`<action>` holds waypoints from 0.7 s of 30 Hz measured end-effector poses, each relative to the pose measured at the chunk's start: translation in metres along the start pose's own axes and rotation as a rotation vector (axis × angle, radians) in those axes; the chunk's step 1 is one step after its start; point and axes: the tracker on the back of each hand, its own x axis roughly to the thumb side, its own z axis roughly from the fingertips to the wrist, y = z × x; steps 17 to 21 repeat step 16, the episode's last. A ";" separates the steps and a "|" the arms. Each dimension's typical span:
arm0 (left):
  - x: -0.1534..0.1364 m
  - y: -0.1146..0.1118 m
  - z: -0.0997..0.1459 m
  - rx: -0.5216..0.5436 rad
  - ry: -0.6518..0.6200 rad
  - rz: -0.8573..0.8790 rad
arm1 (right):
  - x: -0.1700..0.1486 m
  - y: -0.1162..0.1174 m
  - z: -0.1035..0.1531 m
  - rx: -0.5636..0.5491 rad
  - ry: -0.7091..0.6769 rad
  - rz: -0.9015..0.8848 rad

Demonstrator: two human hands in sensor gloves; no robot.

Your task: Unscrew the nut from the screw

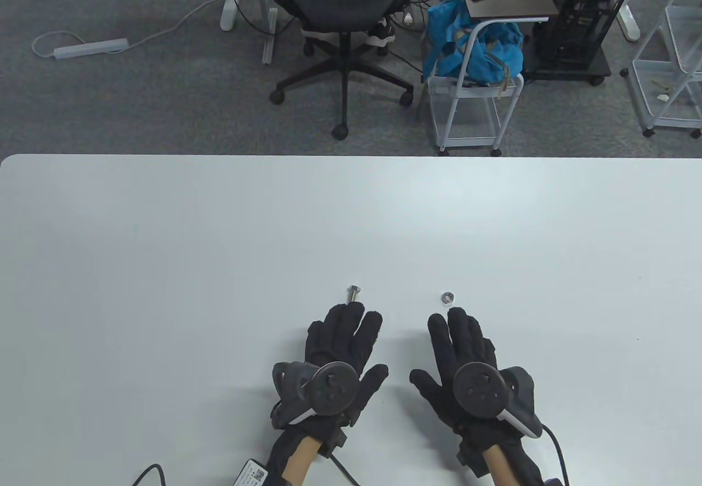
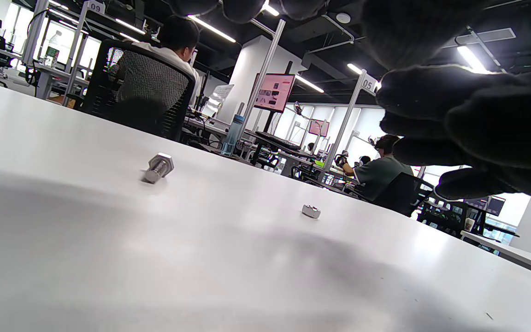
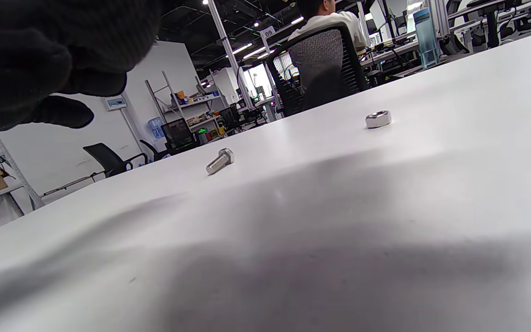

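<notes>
With the hex nut (image 1: 448, 297) lying apart from the bolt (image 1: 354, 292), both hands (image 1: 341, 360) (image 1: 466, 365) lay spread flat, holding nothing.

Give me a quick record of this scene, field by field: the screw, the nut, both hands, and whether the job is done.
screw: lying on its side on the table, at
nut: off the screw, flat on the table
left hand: open, holds nothing
right hand: open, holds nothing
task state: nut and screw already apart
</notes>
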 end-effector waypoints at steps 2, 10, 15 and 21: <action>0.001 -0.001 0.000 -0.003 -0.006 -0.007 | 0.000 0.000 0.000 0.000 0.000 -0.001; 0.001 -0.001 0.001 -0.002 -0.005 -0.003 | 0.000 0.001 0.000 0.007 -0.001 -0.005; 0.001 -0.002 0.001 -0.009 -0.008 -0.003 | 0.000 0.004 -0.001 0.021 0.002 -0.006; 0.001 -0.002 0.001 -0.013 -0.013 0.000 | 0.000 0.004 -0.001 0.025 0.005 -0.007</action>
